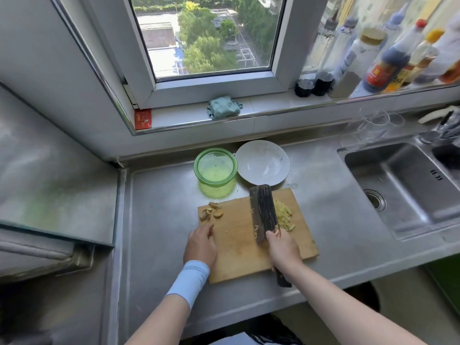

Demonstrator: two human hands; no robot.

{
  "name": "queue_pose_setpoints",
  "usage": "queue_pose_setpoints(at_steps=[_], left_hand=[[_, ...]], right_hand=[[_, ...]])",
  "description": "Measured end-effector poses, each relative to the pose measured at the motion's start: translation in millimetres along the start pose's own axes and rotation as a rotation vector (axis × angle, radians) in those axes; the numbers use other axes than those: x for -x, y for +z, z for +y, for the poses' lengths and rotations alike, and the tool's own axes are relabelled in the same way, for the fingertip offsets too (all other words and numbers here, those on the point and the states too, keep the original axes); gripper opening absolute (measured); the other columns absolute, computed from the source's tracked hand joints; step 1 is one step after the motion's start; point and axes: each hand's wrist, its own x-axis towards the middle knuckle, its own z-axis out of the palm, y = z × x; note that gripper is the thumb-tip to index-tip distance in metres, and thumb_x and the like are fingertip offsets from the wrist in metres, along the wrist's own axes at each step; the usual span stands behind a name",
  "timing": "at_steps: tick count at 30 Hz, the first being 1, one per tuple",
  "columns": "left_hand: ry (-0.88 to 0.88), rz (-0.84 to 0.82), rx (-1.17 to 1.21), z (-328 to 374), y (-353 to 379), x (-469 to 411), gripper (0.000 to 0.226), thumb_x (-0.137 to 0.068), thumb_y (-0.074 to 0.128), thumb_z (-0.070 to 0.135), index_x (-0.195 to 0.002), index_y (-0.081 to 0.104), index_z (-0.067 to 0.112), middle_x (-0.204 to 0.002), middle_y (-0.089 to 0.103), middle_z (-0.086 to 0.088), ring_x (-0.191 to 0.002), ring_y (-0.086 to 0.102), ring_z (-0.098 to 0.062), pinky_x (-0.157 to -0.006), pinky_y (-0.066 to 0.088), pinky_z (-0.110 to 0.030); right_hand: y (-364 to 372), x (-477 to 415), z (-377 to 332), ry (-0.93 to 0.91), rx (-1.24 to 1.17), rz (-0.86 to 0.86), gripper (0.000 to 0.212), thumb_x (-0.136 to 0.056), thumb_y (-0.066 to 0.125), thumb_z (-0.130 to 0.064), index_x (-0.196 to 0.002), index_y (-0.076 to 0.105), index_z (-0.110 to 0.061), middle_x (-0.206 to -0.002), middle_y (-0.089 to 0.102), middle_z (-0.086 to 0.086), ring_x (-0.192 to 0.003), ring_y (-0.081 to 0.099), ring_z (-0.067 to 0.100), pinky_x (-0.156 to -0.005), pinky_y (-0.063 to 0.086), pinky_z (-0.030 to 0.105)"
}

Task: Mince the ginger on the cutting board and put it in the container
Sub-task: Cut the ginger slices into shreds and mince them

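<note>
one wooden cutting board [239,247] lies on the steel counter [161,220], stiff and flat, likely steady under chopping. one dark cleaver [262,211] is over it, broad side showing, probably heavy; the right hand [283,247] has its fingers clamped round the handle, the sensible place to hold. one green container [216,189] stands just behind the board's far left corner, empty, likely light and easy to tip, with one white bowl [262,161] beside it. the left hand [200,245] rests on the board's left edge, fingers loose, holding nothing. one pile of ginger shreds [285,215] lies just right of the blade: light, damp, apt to cling, best scooped on the blade. about five peel scraps [211,211] sit at the far left corner.
</note>
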Motion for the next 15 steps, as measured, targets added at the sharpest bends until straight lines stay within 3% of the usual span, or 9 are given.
queue_pose_setpoints(at_steps=[3, 5, 8, 11, 15], left_hand=[[-0.061, 0.048, 0.079, 0.0, -0.4, 0.3, 0.043, -0.091, 0.047, -0.001, -0.126, 0.063, 0.016, -0.119, 0.065, -0.004, -0.114, 0.056, -0.025, -0.099, 0.042, -0.030], [-0.034, 0.025, 0.095, -4.0, -2.2, 2.2, 0.045, -0.089, 0.046, -0.002, -0.126, 0.063, 0.020, -0.115, 0.066, -0.002, -0.111, 0.057, -0.025, -0.097, 0.043, -0.029], [-0.016, -0.005, 0.068, -13.5, -10.6, 3.0, 0.044, -0.092, 0.046, 0.001, -0.127, 0.061, 0.023, -0.115, 0.064, 0.002, -0.110, 0.055, -0.019, -0.095, 0.041, -0.026], [0.032, 0.002, 0.022, -23.5, -18.5, 3.1, 0.040, -0.094, 0.048, 0.003, -0.127, 0.062, 0.021, -0.114, 0.064, 0.002, -0.110, 0.055, -0.018, -0.095, 0.041, -0.025], [0.114, 0.004, 0.006, -17.7, -16.7, 4.5, 0.042, -0.091, 0.048, -0.001, -0.123, 0.065, 0.020, -0.113, 0.064, 0.001, -0.111, 0.053, -0.019, -0.093, 0.038, -0.020]], right_hand=[[34.4, 20.9, -1.6, -0.007, -0.042, -0.075, 0.026, -0.099, 0.047, -0.035, -0.086, 0.060, -0.017, -0.082, 0.064, 0.003, -0.075, 0.057, 0.022, -0.065, 0.043, 0.033], [62.3, 30.2, 1.5, 0.044, -0.109, -0.086, 0.025, -0.094, 0.049, -0.040, -0.082, 0.060, -0.021, -0.076, 0.064, 0.002, -0.070, 0.059, 0.025, -0.067, 0.052, 0.040], [84.2, 30.1, 5.8, 0.120, -0.208, -0.087, 0.025, -0.093, 0.049, -0.041, -0.083, 0.059, -0.020, -0.071, 0.061, 0.006, -0.058, 0.058, 0.027, -0.051, 0.054, 0.041], [71.3, 24.9, 7.7, 0.146, -0.240, -0.046, 0.024, -0.097, 0.049, -0.039, -0.089, 0.058, -0.018, -0.071, 0.058, 0.009, -0.051, 0.054, 0.025, -0.042, 0.047, 0.031], [33.5, 2.3, 15.3, 0.131, -0.192, 0.100, 0.023, -0.096, 0.048, -0.038, -0.087, 0.058, -0.018, -0.066, 0.059, 0.008, -0.047, 0.055, 0.026, -0.046, 0.053, 0.040]])
